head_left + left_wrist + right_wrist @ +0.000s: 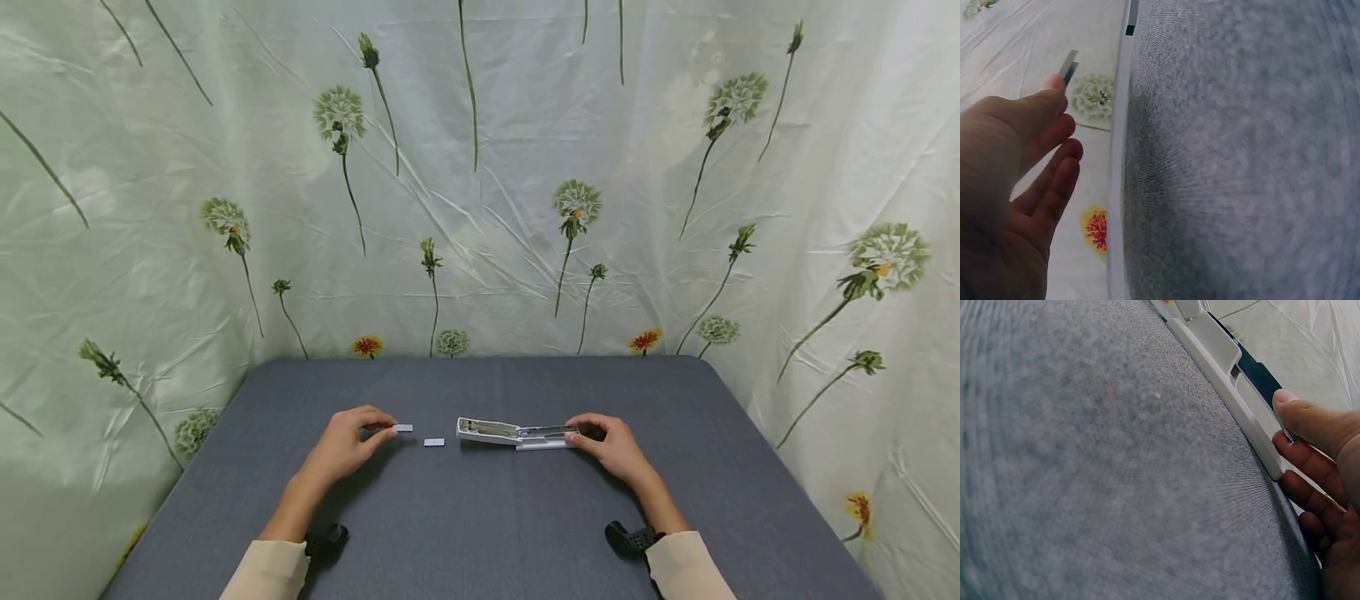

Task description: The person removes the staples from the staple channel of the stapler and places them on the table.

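Observation:
A white stapler (487, 431) lies folded wide apart on the table, its long top arm pointing left and its metal inside showing. My right hand (613, 446) is at the stapler's right end; in the right wrist view the thumb and a finger pinch the tip of the dark magazine rail (1260, 378) above the white base (1229, 394). My left hand (348, 442) pinches a small strip of staples (1069, 65) between thumb and forefinger, the other fingers loosely bent. A second staple strip (434, 442) rests on the table between that hand and the stapler.
A grey cloth covers the table (480, 525). Behind it and along both sides hangs a pale curtain (480, 250) printed with dandelions. Black straps with camera mounts (630, 537) sit at both wrists, below cream sleeves (686, 567).

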`<control>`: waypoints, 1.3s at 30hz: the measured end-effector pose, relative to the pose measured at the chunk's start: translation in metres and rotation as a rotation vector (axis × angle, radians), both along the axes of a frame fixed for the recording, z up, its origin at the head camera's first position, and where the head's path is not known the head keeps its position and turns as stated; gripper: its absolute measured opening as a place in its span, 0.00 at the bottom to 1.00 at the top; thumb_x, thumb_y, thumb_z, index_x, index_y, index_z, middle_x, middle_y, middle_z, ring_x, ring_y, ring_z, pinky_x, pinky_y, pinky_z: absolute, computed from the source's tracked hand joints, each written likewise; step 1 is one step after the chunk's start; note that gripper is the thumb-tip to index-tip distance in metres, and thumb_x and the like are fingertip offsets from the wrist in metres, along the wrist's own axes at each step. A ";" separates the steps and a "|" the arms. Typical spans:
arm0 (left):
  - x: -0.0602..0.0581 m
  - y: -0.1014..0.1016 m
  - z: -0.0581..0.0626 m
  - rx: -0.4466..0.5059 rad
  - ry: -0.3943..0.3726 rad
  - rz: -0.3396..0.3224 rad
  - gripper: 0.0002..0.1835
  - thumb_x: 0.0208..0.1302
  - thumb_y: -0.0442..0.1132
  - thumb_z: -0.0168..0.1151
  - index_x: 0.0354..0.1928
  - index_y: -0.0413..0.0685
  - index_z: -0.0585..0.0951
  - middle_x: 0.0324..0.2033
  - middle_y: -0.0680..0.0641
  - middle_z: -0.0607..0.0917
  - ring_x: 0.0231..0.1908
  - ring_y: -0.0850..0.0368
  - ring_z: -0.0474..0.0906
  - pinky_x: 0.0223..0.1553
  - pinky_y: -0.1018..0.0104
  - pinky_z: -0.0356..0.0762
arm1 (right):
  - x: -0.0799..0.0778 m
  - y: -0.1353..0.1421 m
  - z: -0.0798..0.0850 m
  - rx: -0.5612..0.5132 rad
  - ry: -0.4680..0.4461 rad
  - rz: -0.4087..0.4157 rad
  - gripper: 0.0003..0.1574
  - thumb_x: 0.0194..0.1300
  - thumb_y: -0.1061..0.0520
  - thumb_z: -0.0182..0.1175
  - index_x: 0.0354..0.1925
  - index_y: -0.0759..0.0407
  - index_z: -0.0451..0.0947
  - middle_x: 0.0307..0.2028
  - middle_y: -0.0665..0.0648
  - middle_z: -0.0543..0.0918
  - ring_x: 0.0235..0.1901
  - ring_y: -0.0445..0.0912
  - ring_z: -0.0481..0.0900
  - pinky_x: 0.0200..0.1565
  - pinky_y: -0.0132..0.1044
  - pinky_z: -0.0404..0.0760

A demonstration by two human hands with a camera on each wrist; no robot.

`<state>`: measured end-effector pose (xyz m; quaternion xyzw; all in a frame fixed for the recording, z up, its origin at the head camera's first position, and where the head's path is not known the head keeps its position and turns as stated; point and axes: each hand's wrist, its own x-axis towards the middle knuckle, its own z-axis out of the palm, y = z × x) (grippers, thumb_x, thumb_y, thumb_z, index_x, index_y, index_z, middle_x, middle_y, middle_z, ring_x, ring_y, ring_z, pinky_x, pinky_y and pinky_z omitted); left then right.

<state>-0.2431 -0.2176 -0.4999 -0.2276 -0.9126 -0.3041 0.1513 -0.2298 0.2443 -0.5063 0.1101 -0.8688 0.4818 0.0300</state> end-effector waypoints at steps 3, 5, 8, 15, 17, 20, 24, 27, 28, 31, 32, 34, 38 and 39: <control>-0.002 -0.003 -0.003 0.002 -0.004 -0.016 0.06 0.61 0.40 0.76 0.41 0.55 0.91 0.38 0.58 0.89 0.39 0.60 0.86 0.43 0.60 0.86 | -0.008 0.005 -0.013 0.001 -0.001 -0.012 0.16 0.66 0.55 0.72 0.49 0.61 0.87 0.38 0.58 0.87 0.32 0.41 0.77 0.36 0.31 0.75; -0.002 -0.004 -0.005 0.003 -0.007 -0.023 0.07 0.60 0.40 0.76 0.41 0.56 0.91 0.38 0.58 0.89 0.40 0.60 0.87 0.43 0.60 0.86 | -0.011 0.007 -0.018 0.007 -0.002 -0.011 0.16 0.65 0.53 0.72 0.49 0.58 0.87 0.39 0.56 0.87 0.33 0.40 0.77 0.37 0.32 0.75; -0.004 -0.005 -0.007 -0.011 -0.009 -0.033 0.08 0.59 0.41 0.77 0.41 0.56 0.91 0.39 0.58 0.90 0.41 0.58 0.87 0.44 0.58 0.85 | -0.012 0.009 -0.019 0.004 -0.003 0.000 0.17 0.65 0.50 0.73 0.49 0.55 0.87 0.38 0.55 0.87 0.33 0.40 0.77 0.37 0.32 0.76; -0.006 -0.001 -0.012 -0.043 -0.065 -0.050 0.08 0.60 0.44 0.76 0.42 0.59 0.92 0.38 0.61 0.89 0.41 0.60 0.85 0.44 0.59 0.83 | -0.012 0.011 -0.017 0.000 -0.001 0.005 0.16 0.64 0.48 0.73 0.48 0.53 0.88 0.38 0.52 0.87 0.33 0.40 0.78 0.37 0.32 0.76; -0.006 0.001 -0.014 -0.042 -0.075 -0.052 0.07 0.60 0.43 0.76 0.41 0.59 0.92 0.37 0.61 0.88 0.40 0.61 0.85 0.43 0.61 0.82 | -0.012 0.010 -0.017 0.001 -0.004 0.005 0.16 0.64 0.48 0.73 0.48 0.53 0.88 0.38 0.52 0.87 0.33 0.40 0.78 0.37 0.32 0.76; -0.005 0.004 -0.015 -0.039 -0.071 -0.049 0.07 0.59 0.41 0.77 0.40 0.57 0.92 0.37 0.60 0.89 0.39 0.61 0.84 0.42 0.61 0.82 | -0.012 0.010 -0.018 -0.003 -0.004 0.011 0.16 0.65 0.49 0.73 0.48 0.54 0.88 0.38 0.53 0.88 0.33 0.40 0.78 0.36 0.32 0.76; -0.005 0.006 -0.015 -0.051 -0.044 -0.036 0.07 0.58 0.40 0.78 0.40 0.55 0.92 0.37 0.58 0.89 0.39 0.58 0.85 0.43 0.58 0.83 | -0.011 0.009 -0.018 -0.003 -0.004 0.008 0.16 0.65 0.51 0.72 0.49 0.55 0.87 0.39 0.55 0.88 0.32 0.40 0.78 0.36 0.32 0.76; -0.005 0.008 -0.015 -0.085 -0.035 -0.029 0.07 0.58 0.39 0.77 0.39 0.53 0.92 0.37 0.56 0.89 0.40 0.55 0.86 0.45 0.54 0.84 | -0.010 0.008 -0.017 0.005 0.002 0.005 0.15 0.66 0.54 0.71 0.50 0.58 0.87 0.39 0.57 0.88 0.32 0.41 0.78 0.36 0.31 0.75; -0.005 0.009 -0.014 -0.099 -0.035 -0.026 0.07 0.59 0.39 0.77 0.39 0.52 0.92 0.37 0.55 0.89 0.41 0.54 0.86 0.45 0.53 0.84 | -0.009 0.007 -0.014 0.008 0.006 0.007 0.15 0.66 0.55 0.71 0.50 0.59 0.87 0.39 0.58 0.88 0.32 0.42 0.78 0.35 0.31 0.75; -0.004 0.011 -0.013 -0.127 -0.047 -0.019 0.06 0.60 0.39 0.76 0.39 0.50 0.92 0.38 0.53 0.89 0.42 0.52 0.86 0.47 0.50 0.84 | 0.000 0.002 0.001 0.011 0.008 0.024 0.16 0.67 0.58 0.70 0.50 0.64 0.86 0.39 0.61 0.88 0.32 0.43 0.78 0.35 0.32 0.76; -0.004 0.011 -0.012 -0.134 -0.052 -0.014 0.06 0.60 0.38 0.76 0.39 0.50 0.92 0.37 0.53 0.89 0.42 0.51 0.86 0.47 0.50 0.84 | 0.003 0.000 0.007 0.012 0.007 0.028 0.16 0.67 0.58 0.70 0.50 0.65 0.86 0.39 0.61 0.87 0.32 0.43 0.78 0.35 0.32 0.76; -0.004 0.013 -0.011 -0.146 -0.061 -0.005 0.06 0.61 0.38 0.76 0.40 0.49 0.92 0.38 0.52 0.88 0.42 0.51 0.86 0.48 0.50 0.84 | 0.009 -0.002 0.018 0.010 0.008 0.037 0.16 0.67 0.59 0.70 0.50 0.67 0.85 0.38 0.62 0.87 0.32 0.44 0.78 0.35 0.32 0.76; -0.001 0.016 -0.010 -0.173 -0.065 0.024 0.06 0.61 0.38 0.76 0.39 0.49 0.92 0.37 0.51 0.88 0.42 0.50 0.86 0.48 0.49 0.84 | 0.011 -0.003 0.022 0.006 0.007 0.044 0.16 0.67 0.59 0.70 0.50 0.67 0.85 0.39 0.63 0.88 0.32 0.43 0.78 0.36 0.31 0.76; 0.001 0.017 -0.009 -0.179 -0.063 0.032 0.06 0.61 0.38 0.76 0.39 0.49 0.92 0.38 0.50 0.88 0.42 0.49 0.86 0.48 0.49 0.84 | 0.010 -0.002 0.022 0.003 0.010 0.046 0.16 0.67 0.59 0.70 0.50 0.67 0.85 0.39 0.63 0.88 0.32 0.43 0.78 0.35 0.31 0.76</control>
